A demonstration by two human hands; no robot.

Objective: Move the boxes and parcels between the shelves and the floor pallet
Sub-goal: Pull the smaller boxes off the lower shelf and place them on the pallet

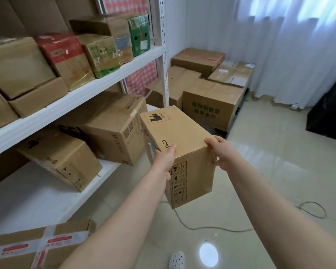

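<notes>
Two hands, left (163, 159) and right (220, 152), hold one PICO-marked box (179, 131). The lower shelf (37, 195) carries two brown boxes, a smaller one (66, 158) and a larger one (113, 131); one taped box (37, 247) sits below. The floor pallet (219, 132) bears at least four stacked boxes (211, 101). One white shoe (177, 260) and one cable (211, 228) are on the floor.

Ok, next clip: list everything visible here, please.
PICO box: one, brown, held in the air beside the shelving.
Shelving: one, white, left.
Upper-shelf boxes: several, brown, red, green.
Lower-shelf boxes: at least two, brown.
Pallet boxes: about five, brown, far corner.
Taped box: one, brown, bottom left.
Cable: one, grey, floor.
Curtain: white, back right.
Shoe: one, white, bottom edge.
Hands: left hand and right hand grip the PICO box.
</notes>
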